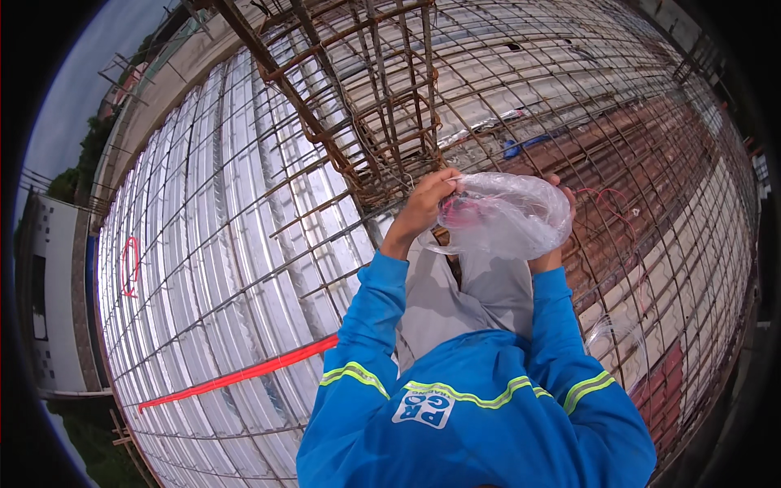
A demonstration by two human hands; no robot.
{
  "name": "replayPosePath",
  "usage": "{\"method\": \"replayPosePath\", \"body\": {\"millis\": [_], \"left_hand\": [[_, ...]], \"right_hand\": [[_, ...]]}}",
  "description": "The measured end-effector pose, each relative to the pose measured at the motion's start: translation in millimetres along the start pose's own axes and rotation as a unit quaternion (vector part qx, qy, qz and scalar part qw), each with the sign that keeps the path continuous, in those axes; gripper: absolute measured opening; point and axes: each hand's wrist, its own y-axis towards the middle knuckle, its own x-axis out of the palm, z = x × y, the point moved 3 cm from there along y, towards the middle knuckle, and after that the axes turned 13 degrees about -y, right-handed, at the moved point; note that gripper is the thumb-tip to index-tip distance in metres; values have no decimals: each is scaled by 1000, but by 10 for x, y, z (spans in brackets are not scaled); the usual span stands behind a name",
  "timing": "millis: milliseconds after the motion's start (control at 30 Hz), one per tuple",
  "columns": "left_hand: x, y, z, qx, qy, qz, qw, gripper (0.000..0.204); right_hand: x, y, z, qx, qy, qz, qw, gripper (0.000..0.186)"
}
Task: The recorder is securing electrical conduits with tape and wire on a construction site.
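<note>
A clear, crumpled plastic bag (pixel 521 224) is held up between both my hands, above my grey trousers. Something thin and pink-red shows through its left side; I cannot make out what it is. My left hand (pixel 427 202) pinches the bag's left edge between thumb and fingers. On the other side, my right hand (pixel 569 198) grips the right edge, with much of it hidden behind the plastic. Both sleeves are blue with a reflective yellow band. Below the bag, a steel rebar grid lies across the deck.
A rebar column cage (pixel 358 106) rises just ahead. Ribbed shiny metal decking (pixel 236 236) lies left under rebar, crossed by a red strip (pixel 244 372). Reddish-brown sheets (pixel 602 163) lie right, with a thin red wire (pixel 606 193). A blue scrap (pixel 525 146) lies beyond the bag.
</note>
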Motion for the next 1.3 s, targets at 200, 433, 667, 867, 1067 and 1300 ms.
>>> {"method": "replayPosePath", "body": {"millis": [200,433,667,867,1067,1300], "left_hand": [[77,29,21,-4,-63,-15,998,19],[119,171,-174,140,-101,166,971,17],[-92,-150,-292,295,-88,420,854,9],[-206,-349,-704,109,-360,313,872,23],[758,-417,-885,54,-405,155,900,22],[692,-382,-703,-30,-474,100,874,89]], "right_hand": [[-289,-239,-176,59,-33,33,997,36],[-437,-209,797,103,-137,154,973,35],[-553,77,848,99,-197,169,961,35],[-689,401,738,101,-242,157,952,35],[-748,320,559,120,-295,154,935,35],[-773,552,219,136,-346,137,918,34]]}}
